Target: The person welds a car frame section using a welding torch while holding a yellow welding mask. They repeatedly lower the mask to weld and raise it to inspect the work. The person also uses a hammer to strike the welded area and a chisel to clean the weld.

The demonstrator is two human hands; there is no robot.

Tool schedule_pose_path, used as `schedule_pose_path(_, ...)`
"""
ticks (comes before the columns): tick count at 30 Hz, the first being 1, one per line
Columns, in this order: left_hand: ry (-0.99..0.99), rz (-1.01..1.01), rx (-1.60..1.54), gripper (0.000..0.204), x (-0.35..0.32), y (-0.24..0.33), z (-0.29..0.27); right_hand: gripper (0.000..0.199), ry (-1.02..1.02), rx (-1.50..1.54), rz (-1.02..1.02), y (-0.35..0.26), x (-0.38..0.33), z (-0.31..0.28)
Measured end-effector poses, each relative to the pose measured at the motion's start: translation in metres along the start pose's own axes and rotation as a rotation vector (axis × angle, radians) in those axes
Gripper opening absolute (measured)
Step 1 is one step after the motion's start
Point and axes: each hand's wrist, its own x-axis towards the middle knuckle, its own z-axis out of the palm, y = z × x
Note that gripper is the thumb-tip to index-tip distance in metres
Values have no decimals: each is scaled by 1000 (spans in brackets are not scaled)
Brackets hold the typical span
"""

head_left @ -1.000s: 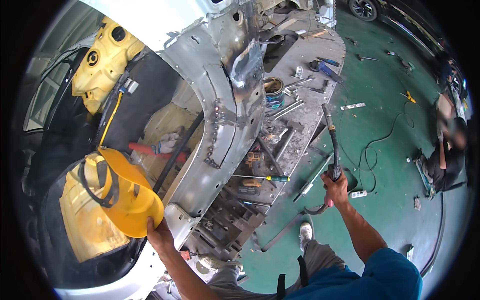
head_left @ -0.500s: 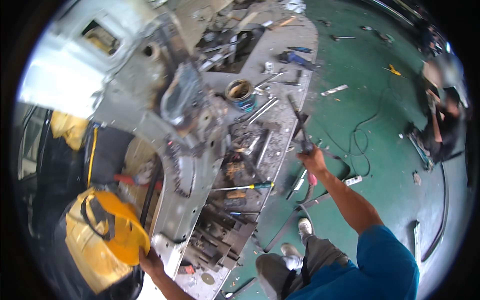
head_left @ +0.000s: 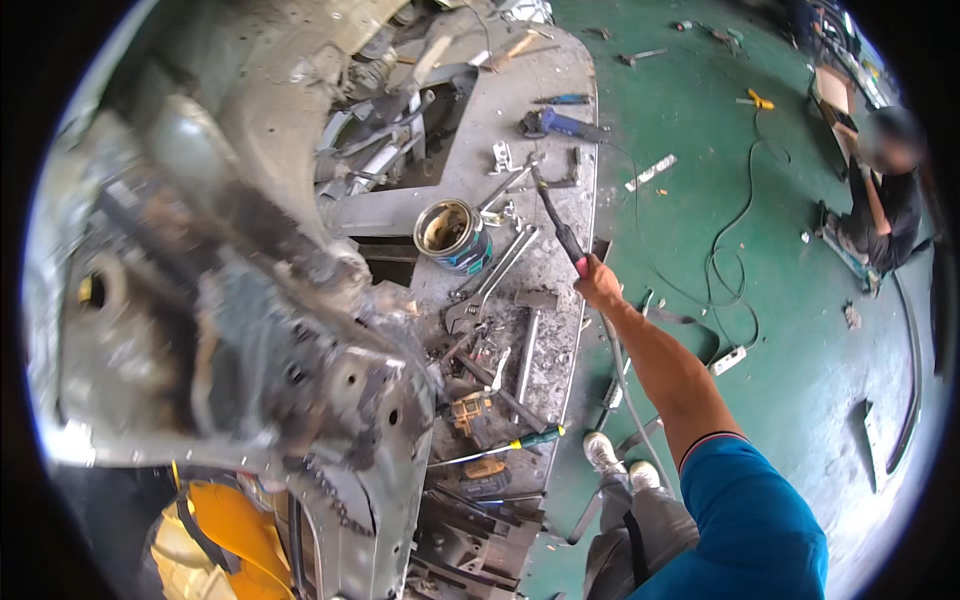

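Note:
My right hand reaches out over the right edge of the metal workbench, its fingers closed round a welding torch with a dark neck and a red part at the grip. The torch's tip points away from me, near some small metal parts on the bench. A grey hose trails down below the hand. My left hand is out of sight. At the lower left, a yellow mask with a dark head band lies partly cut off by the picture's rim.
A burnt, rusty vehicle body panel fills the left. The bench bears an open can, an adjustable wrench, a screwdriver and a blue angle grinder. A power strip and cables lie on the green floor. Another person crouches at right.
My left hand has let go of the mask's edge or left the view with the view's shift. My right hand has moved slightly up and left with the torch.

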Motion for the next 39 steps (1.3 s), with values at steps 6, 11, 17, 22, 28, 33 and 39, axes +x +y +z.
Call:
schedule_pose_path(6,60,-58,40,40,11,10,-6,33,-137,-179,68,-1,82,50)
schedule_pose_path(11,66,-41,63,40,13,19,-15,36,-216,-239,43,-2,118,75)
schedule_pose_path(17,258,119,415,37,38,35,-60,61,-112,-318,77,20,103,76)
schedule_pose_path(22,-42,444,1606,40,48,39,-82,67,-77,-287,140,20,89,51)
schedule_pose_path(28,-849,1881,2916,24,70,56,-78,74,-64,-255,131,28,75,43)
schedule_pose_path(33,-1137,2078,3060,23,80,63,-73,76,147,-279,49,28,52,37)
schedule_pose_path(39,-1376,2143,3228,24,64,51,-53,42,-210,-179,-232,2,-110,61)
